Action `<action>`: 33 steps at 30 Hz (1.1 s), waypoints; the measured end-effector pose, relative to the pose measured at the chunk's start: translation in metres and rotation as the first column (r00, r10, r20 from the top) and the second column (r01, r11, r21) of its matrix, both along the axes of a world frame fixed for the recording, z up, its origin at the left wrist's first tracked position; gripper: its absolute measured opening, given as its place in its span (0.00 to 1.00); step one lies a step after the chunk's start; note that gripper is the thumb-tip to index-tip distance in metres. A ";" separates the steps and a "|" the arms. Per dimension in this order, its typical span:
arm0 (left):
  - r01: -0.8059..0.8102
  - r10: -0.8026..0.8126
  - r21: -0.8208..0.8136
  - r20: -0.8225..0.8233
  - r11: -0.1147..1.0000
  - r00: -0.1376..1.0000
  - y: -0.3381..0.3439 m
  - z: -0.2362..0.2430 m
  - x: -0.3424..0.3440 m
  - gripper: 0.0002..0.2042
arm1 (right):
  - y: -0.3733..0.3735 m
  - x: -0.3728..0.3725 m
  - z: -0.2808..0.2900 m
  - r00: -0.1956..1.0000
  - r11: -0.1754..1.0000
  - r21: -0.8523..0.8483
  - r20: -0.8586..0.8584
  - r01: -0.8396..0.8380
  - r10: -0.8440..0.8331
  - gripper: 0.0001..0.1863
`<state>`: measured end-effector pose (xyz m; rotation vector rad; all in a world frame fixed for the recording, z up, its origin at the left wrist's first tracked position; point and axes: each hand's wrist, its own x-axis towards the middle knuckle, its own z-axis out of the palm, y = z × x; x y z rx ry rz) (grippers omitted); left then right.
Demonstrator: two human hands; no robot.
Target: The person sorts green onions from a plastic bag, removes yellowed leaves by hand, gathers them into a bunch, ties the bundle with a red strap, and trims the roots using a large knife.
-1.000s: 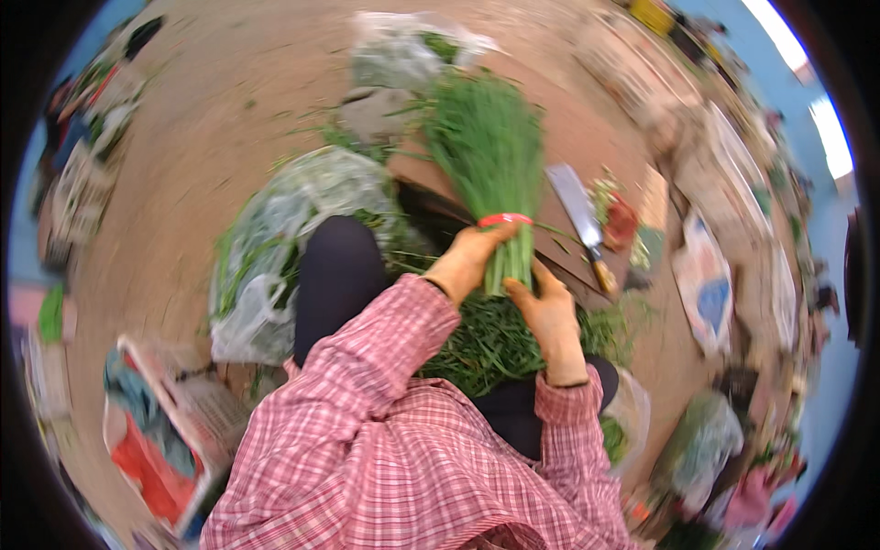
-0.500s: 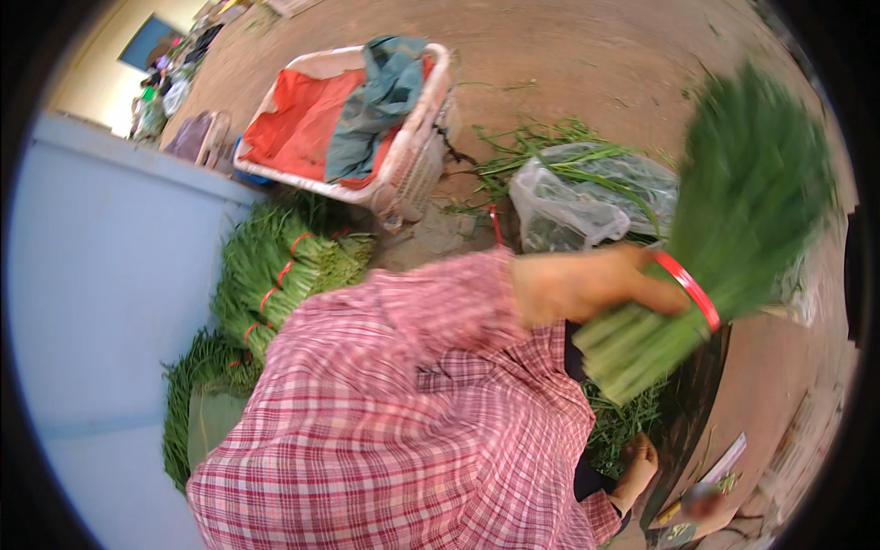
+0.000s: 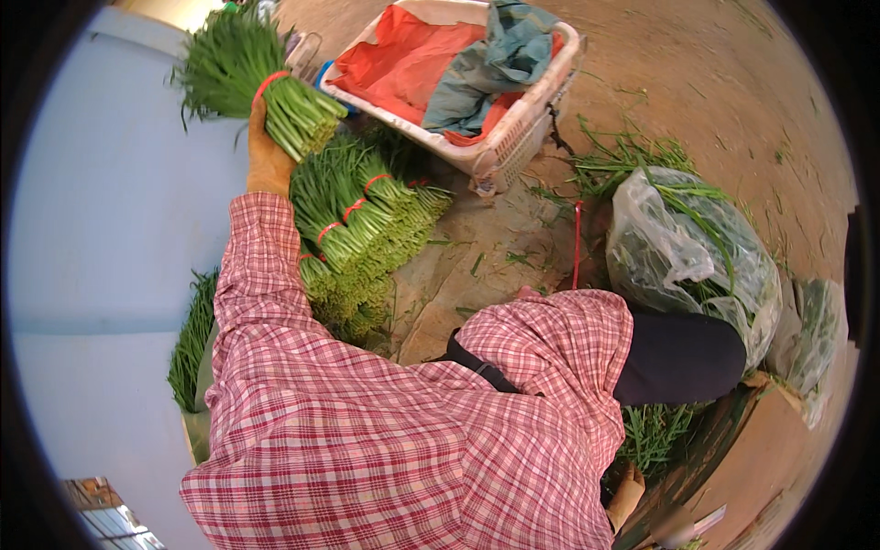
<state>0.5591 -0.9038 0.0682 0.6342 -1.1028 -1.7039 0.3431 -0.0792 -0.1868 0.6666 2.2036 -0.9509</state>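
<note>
My left arm reaches out to the upper left. In my left hand [image 3: 268, 163] is a bunch of garlic chives [image 3: 240, 71], tied with a red band, leaves toward the wall and pale cut stems to the right. Just below it lies a pile of tied chive bunches [image 3: 353, 206], several red bands showing, stem ends facing right. My right hand [image 3: 627, 495] is low at the right, beside loose green leaves [image 3: 658, 429]; its fingers are partly hidden, so their grip is unclear.
A blue-white wall [image 3: 119, 238] rises at the left. Beyond the pile stands a white plastic basket [image 3: 541, 115] with red and teal cloth. A clear plastic bag [image 3: 665, 243] of greens sits at the right. A red strip [image 3: 577, 243] stands near it. Leaf scraps litter the floor.
My left hand has swung the tied bunch from the right side across to the upper left, above the pile. My right hand stays low at the right. The view has shifted too.
</note>
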 end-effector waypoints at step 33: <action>0.614 0.642 -0.634 0.723 0.470 0.255 -0.021 -0.167 -0.260 0.21 | 0.105 0.025 0.094 0.917 0.568 0.738 -0.392 0.363 -0.077 0.26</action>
